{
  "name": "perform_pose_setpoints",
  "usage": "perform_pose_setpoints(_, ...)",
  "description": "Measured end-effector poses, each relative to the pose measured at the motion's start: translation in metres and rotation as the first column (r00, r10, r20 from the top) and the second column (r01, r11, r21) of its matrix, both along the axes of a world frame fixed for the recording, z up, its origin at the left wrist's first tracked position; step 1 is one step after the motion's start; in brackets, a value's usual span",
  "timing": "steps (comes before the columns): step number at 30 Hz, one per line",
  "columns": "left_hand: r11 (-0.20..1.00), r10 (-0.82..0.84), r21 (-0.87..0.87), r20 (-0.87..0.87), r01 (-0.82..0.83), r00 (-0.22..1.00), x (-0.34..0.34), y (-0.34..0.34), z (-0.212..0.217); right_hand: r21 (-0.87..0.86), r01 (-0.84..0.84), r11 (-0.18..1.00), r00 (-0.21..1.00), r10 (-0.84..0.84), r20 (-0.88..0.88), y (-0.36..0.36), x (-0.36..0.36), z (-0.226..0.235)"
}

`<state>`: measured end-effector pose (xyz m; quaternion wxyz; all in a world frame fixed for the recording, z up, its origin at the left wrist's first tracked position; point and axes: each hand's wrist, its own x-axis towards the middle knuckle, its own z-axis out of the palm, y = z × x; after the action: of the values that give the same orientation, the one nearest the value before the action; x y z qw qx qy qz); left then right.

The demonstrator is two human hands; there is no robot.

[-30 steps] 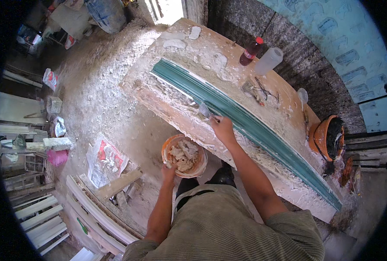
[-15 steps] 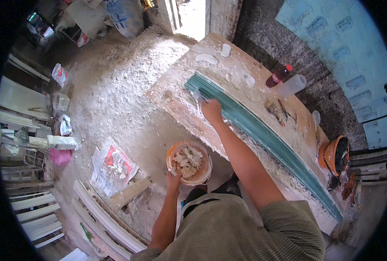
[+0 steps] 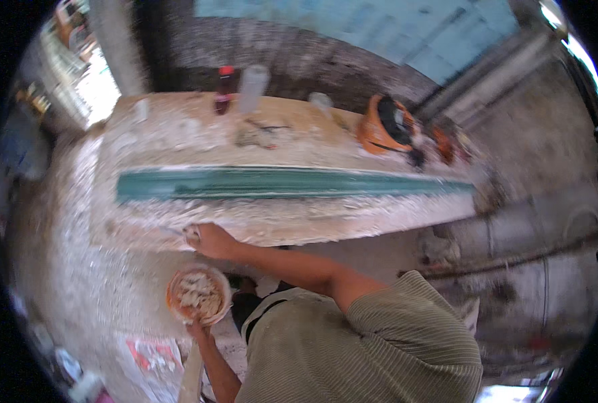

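Observation:
My left hand (image 3: 198, 329) is closed on the lower rim of a small orange-and-white bucket (image 3: 227, 295), held up beside the bench. Lumpy off-white plaster (image 3: 200, 293) lies inside it. My right hand (image 3: 210, 240) is closed round a putty knife (image 3: 171, 230), its thin blade smeared by motion, over the front edge of the plaster-spattered bench (image 3: 144, 235). Behind that hand lies a long green moulding mould (image 3: 279, 183), running lengthwise along the bench, with white residue along its edges.
A dark red bottle (image 3: 223, 91) with a red cap and a translucent bottle (image 3: 252, 88) stand at the bench's back. Some small tools (image 3: 262, 127) lie before them. An orange bucket (image 3: 377, 127) with something black sits further right. A printed sack (image 3: 154, 359) is on the floor.
My view has swung right, so the bench now runs across it. The putty knife has moved off the mould to the bench's front edge. The bucket remains in my left hand.

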<state>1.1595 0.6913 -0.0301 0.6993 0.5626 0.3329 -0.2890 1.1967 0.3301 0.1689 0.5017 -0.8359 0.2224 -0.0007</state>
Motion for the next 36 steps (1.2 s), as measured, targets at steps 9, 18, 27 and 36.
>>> perform_pose_setpoints(9, 0.994, 0.009, -0.11, 0.024, -0.006, 1.0, -0.049, -0.044, 0.004, -0.18, 0.556, 0.812, 0.816, -0.574, -0.068, -0.088, -0.318, 0.003)
perform_pose_setpoints(18, 0.977, -0.178, -0.082, 0.199, 0.198, 0.964, -0.221, -0.186, -0.001, -0.183, 0.767, 0.615, 0.637, -0.765, 0.094, -0.189, -0.624, -0.018)
perform_pose_setpoints(27, 0.889, -0.448, -0.058, 0.105, 0.455, 0.888, -0.42, -0.381, 0.006, -0.061, 0.993, -0.098, -0.098, -0.995, 0.017, -0.227, -0.95, -0.006)
perform_pose_setpoints(36, 0.869, -0.493, -0.046, -0.002, 0.492, 0.87, -0.582, -0.505, -0.045, -0.127, 0.986, -0.105, -0.095, -0.992, 0.084, -0.357, -1.088, -0.043)
